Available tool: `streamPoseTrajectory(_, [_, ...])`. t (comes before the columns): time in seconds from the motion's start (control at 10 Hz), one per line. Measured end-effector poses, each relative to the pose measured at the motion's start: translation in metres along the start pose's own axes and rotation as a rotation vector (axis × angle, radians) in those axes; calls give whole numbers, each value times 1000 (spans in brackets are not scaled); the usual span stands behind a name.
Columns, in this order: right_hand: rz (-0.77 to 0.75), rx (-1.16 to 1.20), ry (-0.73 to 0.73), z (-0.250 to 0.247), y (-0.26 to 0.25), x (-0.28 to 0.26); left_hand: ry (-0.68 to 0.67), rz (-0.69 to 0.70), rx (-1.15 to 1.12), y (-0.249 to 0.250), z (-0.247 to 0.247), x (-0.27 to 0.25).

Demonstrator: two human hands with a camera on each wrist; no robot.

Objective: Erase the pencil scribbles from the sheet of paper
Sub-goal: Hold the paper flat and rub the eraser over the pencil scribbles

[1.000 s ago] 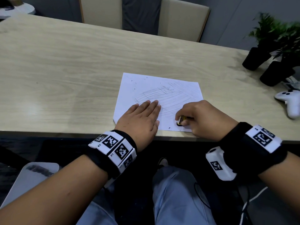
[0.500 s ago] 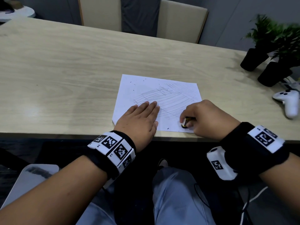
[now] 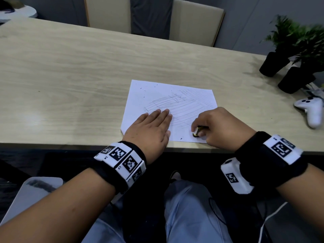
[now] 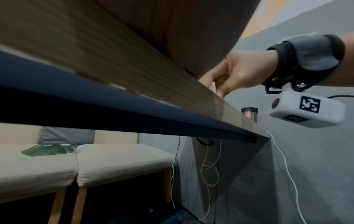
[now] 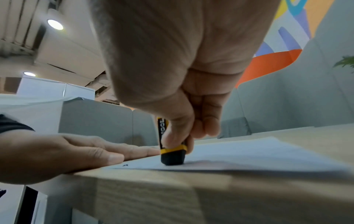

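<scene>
A white sheet of paper [image 3: 157,97] lies near the table's front edge, its middle and right covered in grey pencil scribbles [image 3: 182,106]. My left hand [image 3: 150,128] lies flat on the sheet's near left part, fingers straight. My right hand [image 3: 215,127] pinches a black eraser with a yellow band [image 3: 196,133] and stands it upright, tip down on the paper's near right corner. In the right wrist view the eraser [image 5: 172,154] touches the sheet [image 5: 249,153], with the left hand [image 5: 57,154] flat beside it. Small dark crumbs dot the paper.
The wooden table [image 3: 70,76] stretches far to the left and back. Two potted plants [image 3: 287,57] stand at the right, a white game controller [image 3: 312,109] lies near them. Two beige chairs [image 3: 194,21] stand behind the table.
My right hand slid the eraser right and then back left across the paper's near right corner. The left hand stayed flat in place.
</scene>
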State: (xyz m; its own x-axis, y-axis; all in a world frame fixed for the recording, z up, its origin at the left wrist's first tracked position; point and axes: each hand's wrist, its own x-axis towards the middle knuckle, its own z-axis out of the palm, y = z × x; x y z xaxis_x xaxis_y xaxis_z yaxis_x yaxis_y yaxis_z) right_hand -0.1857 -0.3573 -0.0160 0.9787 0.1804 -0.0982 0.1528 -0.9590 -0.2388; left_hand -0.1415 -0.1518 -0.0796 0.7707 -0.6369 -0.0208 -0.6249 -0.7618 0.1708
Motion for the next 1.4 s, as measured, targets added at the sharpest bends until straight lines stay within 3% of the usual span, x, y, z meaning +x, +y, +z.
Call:
streamPoseTrajectory(0.1, [56,-52,-58,-8,11,-13,7,3,2,1,1,-1])
streamPoseTrajectory(0.3, [-4,56,84,1,-6,7,0,2,-5,1,-1,0])
streamPoseTrajectory(0.4, [-11,41,64,5,-6,9,-1,1,-4,1,-1,-1])
streamPoseTrajectory(0.6, [85,29,-5,-6,18,-14,7,4,1,1,-1,0])
streamPoseTrajectory(0.8, [206,149,16,-5,10,-19,51,-49,-1,3,-4,-3])
streamPoseTrajectory(0.9, [189,188,36,2,-10,-16,93,-83,-32,7,-6,-3])
streamPoseTrajectory(1.2, [135,254,106,7,-36,12,-18,-120,-22,-1,-3,4])
streamPoseTrajectory(1.4, [-19,148,45,7,-36,29,-33,-96,-11,-9,-4,7])
